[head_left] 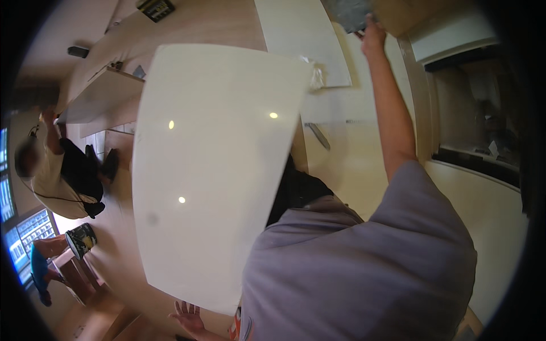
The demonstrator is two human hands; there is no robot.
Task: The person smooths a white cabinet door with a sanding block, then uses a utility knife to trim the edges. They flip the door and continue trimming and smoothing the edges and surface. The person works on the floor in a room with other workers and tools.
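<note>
A large glossy white panel (210, 159) fills the centre, beside my body, with light spots reflected on it. At its lower edge is my left hand (187, 318), fingers spread; I cannot tell whether it touches the panel. My right arm stretches to the top, where my right hand (372, 37) holds a dark grey flat object (350, 12) by its edge. A long grey tool (317, 135) lies on the pale surface left of my forearm. Crumpled clear plastic (315, 74) sits near the panel's upper right corner.
A person (57, 170) at left crouches beside a pale board (102, 94); another person (42, 267) is by the window. A bucket (81, 241) stands on the floor (114, 227). A dark box (153, 8) is at the top; a dark-edged recessed opening (472, 113) is at right.
</note>
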